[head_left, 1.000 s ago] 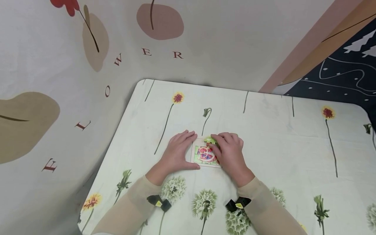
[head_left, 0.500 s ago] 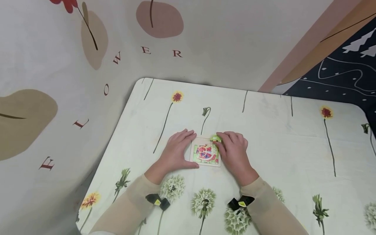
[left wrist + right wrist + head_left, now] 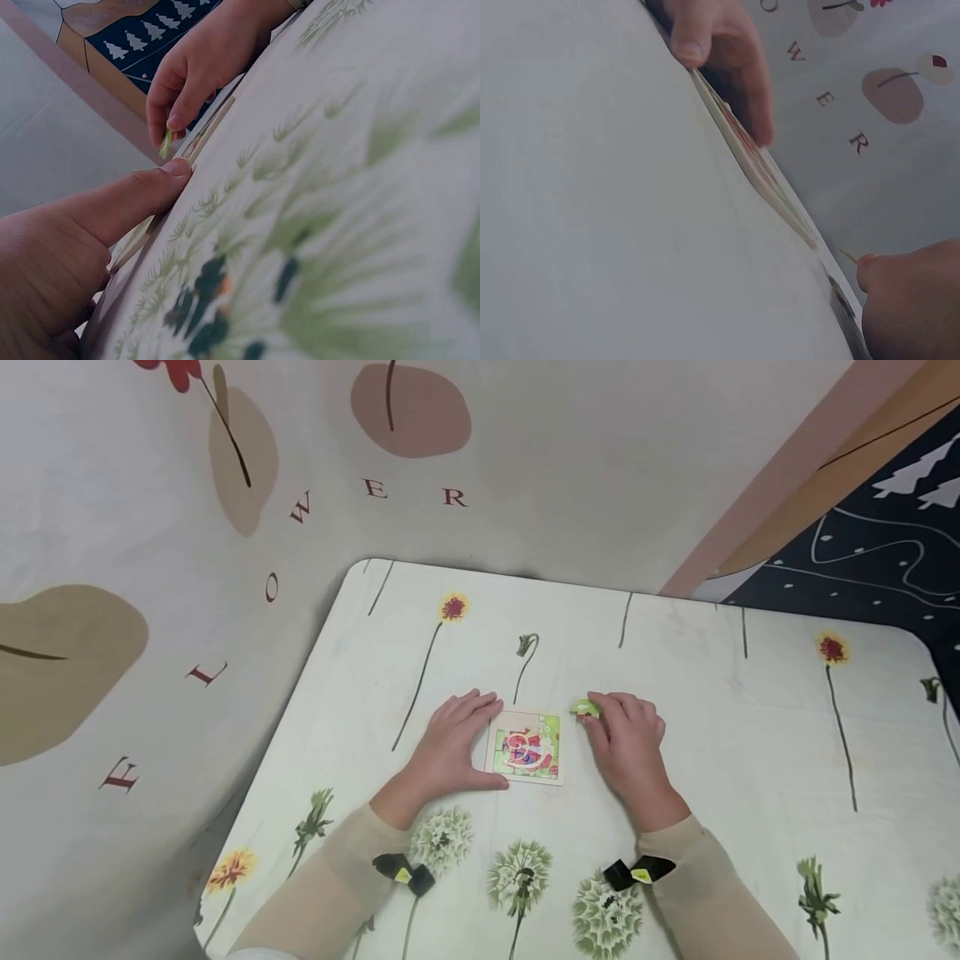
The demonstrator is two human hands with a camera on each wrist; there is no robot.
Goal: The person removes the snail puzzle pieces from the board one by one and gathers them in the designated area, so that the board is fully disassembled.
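A small square jigsaw puzzle [image 3: 527,748] in a pale wooden tray lies on the table, with a red, green and purple picture. Its upper left part shows bare wood. My left hand [image 3: 450,747] holds the tray at its left side, thumb at the near edge and fingers at the far edge. To the right of the tray, my right hand [image 3: 630,747] pinches a green puzzle piece [image 3: 581,707] with some red on it, between thumb and fingers. In the left wrist view the piece [image 3: 166,144] shows edge-on at the fingertips.
A white cloth [image 3: 720,718] printed with flowers and dandelions covers the table. Behind it and on the left hangs a pale fabric wall [image 3: 562,468] with letters; a dark patterned panel [image 3: 870,543] is at the right. Both wrists wear black straps.
My right hand has moved right with the green puzzle piece, from over the tray's upper part to beside it. The puzzle's upper right is now uncovered. My left hand stays in place.
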